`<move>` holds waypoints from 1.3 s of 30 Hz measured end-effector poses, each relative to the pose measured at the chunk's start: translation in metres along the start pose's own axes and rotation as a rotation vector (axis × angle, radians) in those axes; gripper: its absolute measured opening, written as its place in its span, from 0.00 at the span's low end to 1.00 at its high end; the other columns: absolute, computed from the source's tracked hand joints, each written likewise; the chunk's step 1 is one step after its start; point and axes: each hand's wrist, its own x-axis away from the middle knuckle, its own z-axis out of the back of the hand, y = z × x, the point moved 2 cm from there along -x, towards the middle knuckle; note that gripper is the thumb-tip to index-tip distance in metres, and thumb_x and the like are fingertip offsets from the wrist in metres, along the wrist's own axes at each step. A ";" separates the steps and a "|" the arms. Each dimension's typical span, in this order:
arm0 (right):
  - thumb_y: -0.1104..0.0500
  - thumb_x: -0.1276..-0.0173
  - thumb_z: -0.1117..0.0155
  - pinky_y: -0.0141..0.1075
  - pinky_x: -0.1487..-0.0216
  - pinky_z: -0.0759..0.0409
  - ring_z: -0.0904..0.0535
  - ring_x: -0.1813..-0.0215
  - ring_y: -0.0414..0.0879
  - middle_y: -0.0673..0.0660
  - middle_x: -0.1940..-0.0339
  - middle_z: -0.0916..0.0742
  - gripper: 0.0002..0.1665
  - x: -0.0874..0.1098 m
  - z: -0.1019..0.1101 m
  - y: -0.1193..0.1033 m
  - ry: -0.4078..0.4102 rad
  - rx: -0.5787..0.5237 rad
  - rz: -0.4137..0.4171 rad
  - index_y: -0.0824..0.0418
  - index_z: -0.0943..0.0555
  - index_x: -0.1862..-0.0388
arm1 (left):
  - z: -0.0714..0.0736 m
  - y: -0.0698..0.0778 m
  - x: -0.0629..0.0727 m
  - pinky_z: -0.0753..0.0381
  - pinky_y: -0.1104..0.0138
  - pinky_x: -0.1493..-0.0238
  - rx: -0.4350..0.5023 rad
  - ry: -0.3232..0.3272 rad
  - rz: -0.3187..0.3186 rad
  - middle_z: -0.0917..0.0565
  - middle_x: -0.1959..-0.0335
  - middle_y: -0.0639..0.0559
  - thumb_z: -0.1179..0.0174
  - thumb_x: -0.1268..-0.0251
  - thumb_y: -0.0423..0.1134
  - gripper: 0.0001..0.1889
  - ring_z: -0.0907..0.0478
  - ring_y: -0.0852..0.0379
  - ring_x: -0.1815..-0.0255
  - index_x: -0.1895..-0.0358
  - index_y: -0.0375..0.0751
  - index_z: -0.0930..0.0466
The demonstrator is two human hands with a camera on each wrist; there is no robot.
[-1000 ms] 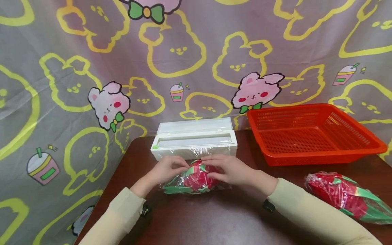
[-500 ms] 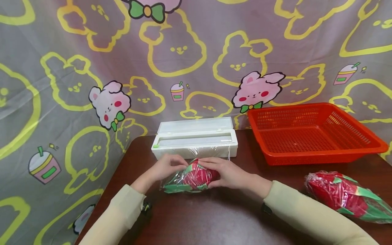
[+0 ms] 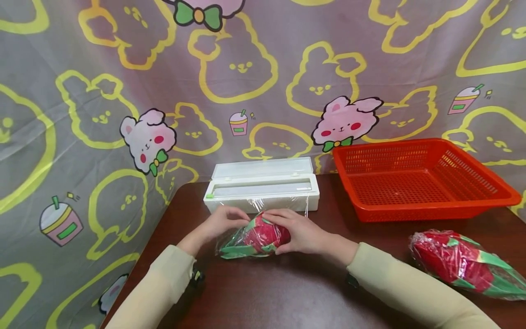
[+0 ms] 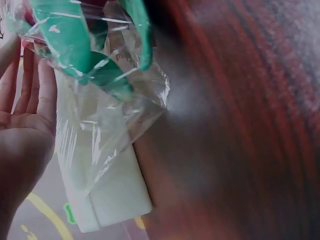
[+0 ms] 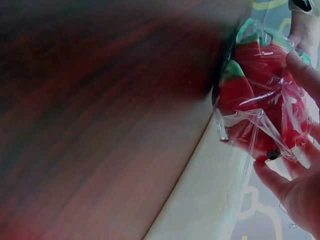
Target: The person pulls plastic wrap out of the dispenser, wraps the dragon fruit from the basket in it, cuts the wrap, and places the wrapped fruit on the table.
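A red dragon fruit (image 3: 265, 235) with green scales lies under clear cling film on the table, its green end toward the left. My right hand (image 3: 302, 233) grips the red end, its fingers over the top and thumb at the near side. On the other side, my left hand (image 3: 223, 221) holds the film-covered fruit between fingers and thumb. Loose cling film (image 4: 120, 115) hangs off the green tips in the left wrist view. Behind the fruit stands a white cling film box (image 3: 246, 203) with its lid up, and film stretches from it toward the hands.
A red plastic basket (image 3: 411, 212) stands at the back right. Nearer on the right lies a second dragon fruit (image 3: 456, 265) wrapped in film. The dark wooden table (image 3: 263, 297) meets a patterned cloth (image 3: 283, 68) at the back and left.
My right hand has shifted slightly left and closed further around the red end. The fruit has tipped a little to the left, and my left hand has moved slightly with it.
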 end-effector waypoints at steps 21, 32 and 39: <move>0.49 0.55 0.18 0.43 0.46 0.22 0.27 0.40 0.48 0.53 0.35 0.27 0.54 -0.008 -0.002 0.006 -0.010 0.058 -0.050 0.52 0.33 0.28 | -0.009 0.024 0.032 0.28 0.56 0.40 -0.185 0.027 -0.245 0.22 0.40 0.49 0.33 0.38 0.41 0.24 0.28 0.51 0.37 0.38 0.43 0.24; 0.54 0.52 0.18 0.39 0.46 0.22 0.27 0.41 0.47 0.53 0.35 0.28 0.52 -0.010 -0.001 0.017 -0.033 -0.125 -0.146 0.54 0.34 0.28 | -0.021 0.020 0.032 0.28 0.54 0.40 -0.382 -0.068 -0.147 0.38 0.26 0.57 0.25 0.50 0.50 0.49 0.36 0.54 0.31 0.24 0.62 0.44; 0.56 0.51 0.19 0.42 0.46 0.23 0.27 0.40 0.50 0.56 0.37 0.26 0.51 -0.007 -0.001 0.024 0.018 -0.226 -0.127 0.56 0.34 0.28 | -0.022 0.017 0.022 0.25 0.57 0.43 -0.411 -0.078 -0.128 0.36 0.27 0.56 0.22 0.54 0.44 0.54 0.33 0.52 0.34 0.23 0.60 0.47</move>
